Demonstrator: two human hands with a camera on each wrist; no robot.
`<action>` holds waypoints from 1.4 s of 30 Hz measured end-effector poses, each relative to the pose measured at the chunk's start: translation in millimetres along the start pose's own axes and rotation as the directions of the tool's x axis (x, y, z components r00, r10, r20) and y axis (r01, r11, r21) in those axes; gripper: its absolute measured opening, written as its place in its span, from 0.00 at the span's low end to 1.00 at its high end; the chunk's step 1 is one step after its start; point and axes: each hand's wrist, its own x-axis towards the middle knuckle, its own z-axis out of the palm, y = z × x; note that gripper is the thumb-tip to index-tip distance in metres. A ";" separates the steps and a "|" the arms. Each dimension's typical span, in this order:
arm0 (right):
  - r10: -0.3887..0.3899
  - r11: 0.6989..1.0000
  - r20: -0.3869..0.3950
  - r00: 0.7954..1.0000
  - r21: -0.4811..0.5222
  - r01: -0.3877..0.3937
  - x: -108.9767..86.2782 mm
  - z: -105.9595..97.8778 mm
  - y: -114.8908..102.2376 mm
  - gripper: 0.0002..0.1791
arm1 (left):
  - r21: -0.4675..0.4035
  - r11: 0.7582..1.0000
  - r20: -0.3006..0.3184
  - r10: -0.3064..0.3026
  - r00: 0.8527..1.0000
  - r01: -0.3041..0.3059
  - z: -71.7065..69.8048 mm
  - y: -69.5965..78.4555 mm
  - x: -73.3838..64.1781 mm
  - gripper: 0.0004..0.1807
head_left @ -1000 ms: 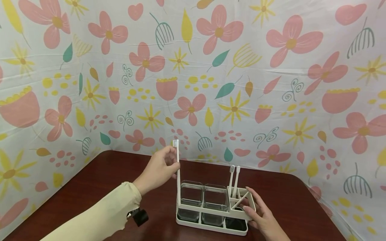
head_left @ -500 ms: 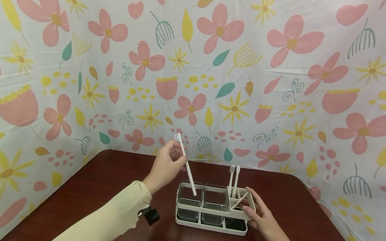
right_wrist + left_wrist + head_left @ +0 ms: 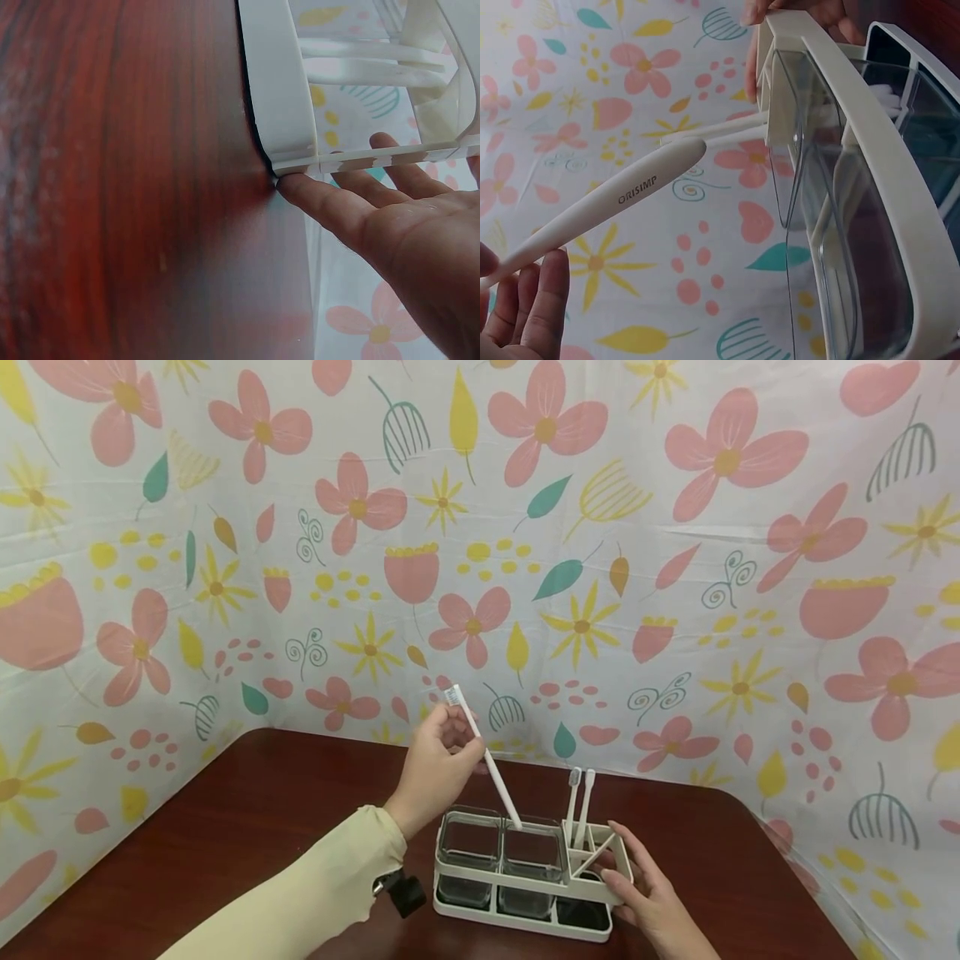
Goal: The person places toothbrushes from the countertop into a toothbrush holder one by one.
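My left hand (image 3: 435, 768) pinches a white toothbrush (image 3: 501, 785) between thumb and fingers, bristles up, its handle slanting down to the right. In the head view the handle's end appears over the second clear cup (image 3: 532, 853) of a cream toothbrush holder (image 3: 502, 877). The left wrist view shows "ORISIMP" printed on the toothbrush handle (image 3: 630, 191), apart from the holder. My right hand (image 3: 651, 893) grips the holder's right end, thumb in front, other fingers partly hidden. Two white toothbrushes (image 3: 587, 806) stand in its divided right section.
Another clear cup (image 3: 470, 842) sits in the holder's left slot. The holder stands on a dark red-brown table (image 3: 315, 793). A flower-printed cloth (image 3: 480, 543) hangs behind the table and along its sides.
My left hand has moved right with the toothbrush, from the holder's left end toward the second cup. The toothbrush has gone from upright to slanted. My right hand stays at the holder's end.
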 end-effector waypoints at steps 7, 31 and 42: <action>-0.002 1.000 -0.048 0.999 -0.009 0.001 -1.9 3.9 -2.8 0.34 | -0.003 1.000 0.004 0.002 1.000 -0.002 13.0 -4.7 0.7 0.08; 0.005 1.000 -0.011 1.000 -0.002 -0.005 -2.3 2.8 -4.9 0.34 | 0.054 0.999 0.071 0.005 0.997 -0.009 54.4 -24.5 0.7 0.07; -0.014 1.000 -0.004 1.000 -0.010 0.014 -2.0 2.5 -3.7 0.35 | 0.195 0.980 0.141 0.001 0.990 -0.029 66.0 -31.4 -3.0 0.06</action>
